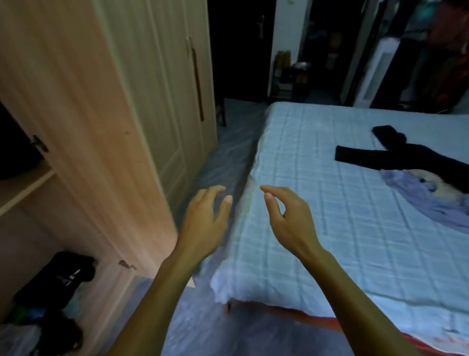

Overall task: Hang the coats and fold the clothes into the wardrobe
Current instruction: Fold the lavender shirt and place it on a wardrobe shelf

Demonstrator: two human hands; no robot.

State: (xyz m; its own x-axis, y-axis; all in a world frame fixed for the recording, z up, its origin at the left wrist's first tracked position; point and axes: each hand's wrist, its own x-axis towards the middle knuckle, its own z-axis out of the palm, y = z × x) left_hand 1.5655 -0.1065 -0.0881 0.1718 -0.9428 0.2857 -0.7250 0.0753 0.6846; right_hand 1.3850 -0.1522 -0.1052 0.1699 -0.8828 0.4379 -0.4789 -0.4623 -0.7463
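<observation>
The fingers (210, 194) of the left hand (203, 222) were loosely bent and spread, gripping nothing, in the air over the strip of floor (241, 346) between the wardrobe (81, 105) and the bed (328, 212); those of the right hand (290, 218) curved in the same slack way above the bed's near corner, thumb and forefinger drawn close but with a gap between them and nothing in it; both forearms were bare and ran out of the bottom edge. The wardrobe stood on the left, its near section open; a shelf (13, 192) showed inside, and the space above it was too dark to read; in the lower compartment lay a heap of dark clothes (58, 276), so blurred and dim that single pieces could not be told apart, and cut off by the lower left corner. Farther along, the wardrobe's closed doors (170, 84) carried a long handle (198, 85). On the pale quilted cover of the bed, well apart from both hands, lay a black garment (411, 161), spread flat with two narrow ends pointing left; it overlapped a pale printed garment (437, 204), and the right edge cut both off, so their kind could not be told. Beyond the bed a rack (446, 34) of hanging things was only a smear; the doorway (239, 37) was black.
</observation>
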